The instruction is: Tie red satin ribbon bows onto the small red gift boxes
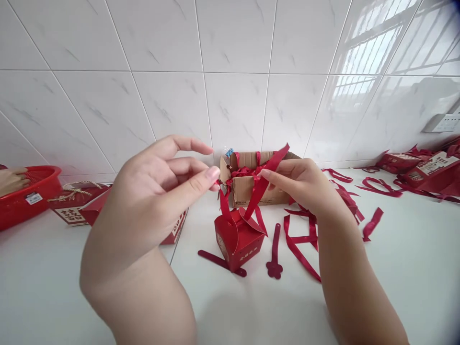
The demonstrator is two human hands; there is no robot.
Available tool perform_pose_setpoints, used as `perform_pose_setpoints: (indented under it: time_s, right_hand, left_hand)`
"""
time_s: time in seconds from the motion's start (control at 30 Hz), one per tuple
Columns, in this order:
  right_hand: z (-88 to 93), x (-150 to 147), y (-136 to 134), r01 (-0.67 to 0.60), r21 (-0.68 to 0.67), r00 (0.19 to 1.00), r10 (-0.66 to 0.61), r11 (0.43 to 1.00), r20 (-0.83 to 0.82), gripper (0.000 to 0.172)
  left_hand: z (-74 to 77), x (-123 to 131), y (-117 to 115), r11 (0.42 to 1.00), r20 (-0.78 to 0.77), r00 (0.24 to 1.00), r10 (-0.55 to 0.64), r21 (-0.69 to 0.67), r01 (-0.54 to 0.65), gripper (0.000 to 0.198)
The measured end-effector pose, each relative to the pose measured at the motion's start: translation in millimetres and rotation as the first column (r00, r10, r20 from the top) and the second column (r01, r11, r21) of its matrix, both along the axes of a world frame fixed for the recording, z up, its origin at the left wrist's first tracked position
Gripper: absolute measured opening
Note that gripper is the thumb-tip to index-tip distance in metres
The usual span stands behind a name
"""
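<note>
A small red gift box point(239, 239) with gold print stands on the white counter, its curved top flaps folded together. Red ribbon point(258, 195) rises from its top in two lengths. My left hand point(161, 177) pinches one length between thumb and index finger, the other fingers loosely curled. On the other side, my right hand point(300, 184) pinches the second length, and its cut end points up past the fingers. Beside the box lies a dark red strip with a flower-shaped end point(275, 254). Another dark red strip point(212, 257) lies partly hidden under or behind the box.
Behind the gift box, an open cardboard box point(280, 196) holds red ribbons. Loose ribbons point(298, 249) are scattered to the right, with more red boxes point(431, 170) farther off. At left are a red plastic basket point(21, 206) and printed red boxes point(70, 206). A tiled wall point(237, 105) closes the back.
</note>
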State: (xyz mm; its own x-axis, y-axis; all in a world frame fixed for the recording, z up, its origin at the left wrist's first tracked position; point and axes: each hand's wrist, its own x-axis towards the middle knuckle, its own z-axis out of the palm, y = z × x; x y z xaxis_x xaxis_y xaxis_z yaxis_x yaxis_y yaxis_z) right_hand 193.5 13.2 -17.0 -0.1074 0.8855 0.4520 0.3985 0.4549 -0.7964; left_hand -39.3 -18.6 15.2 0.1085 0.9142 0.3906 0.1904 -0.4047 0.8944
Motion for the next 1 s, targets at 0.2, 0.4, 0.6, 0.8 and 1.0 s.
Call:
perform_pose_setpoints:
  time_s: [0.2, 0.4, 0.6, 0.8, 1.0]
  right_hand:
    - [3.2, -2.5, -7.0, 0.009, 0.144, 0.990, 0.011, 0.990, -0.140, 0.018]
    - [2.9, -8.3, -11.2, -0.048, 0.191, 0.966, 0.094, 0.980, -0.240, 0.018]
    - [2.2, -13.5, -11.5, 0.053, 0.172, 0.963, -0.005, 0.984, -0.271, 0.022]
    - [-1.5, -14.2, -14.5, -0.088, 0.175, 0.925, 0.145, 0.981, -0.351, 0.019]
    - [-4.2, -21.4, -18.8, -0.384, 0.140, 0.806, 0.405, 0.913, -0.431, 0.017]
  left_hand:
    - [4.8, 18.4, 3.4, 0.990, 0.080, 0.996, 0.031, 0.135, -0.041, 0.024]
    - [-1.0, 19.3, 25.1, 0.974, 0.270, 0.958, -0.098, 0.225, 0.036, 0.015]
    - [-6.3, 25.9, 36.6, 0.966, 0.302, 0.933, -0.195, 0.223, 0.130, 0.026]
    - [-9.6, 38.2, 33.7, 0.961, 0.383, 0.904, -0.189, 0.261, 0.090, 0.016]
    - [-7.4, 47.7, 20.8, 0.947, 0.394, 0.886, -0.243, 0.294, 0.129, 0.014]
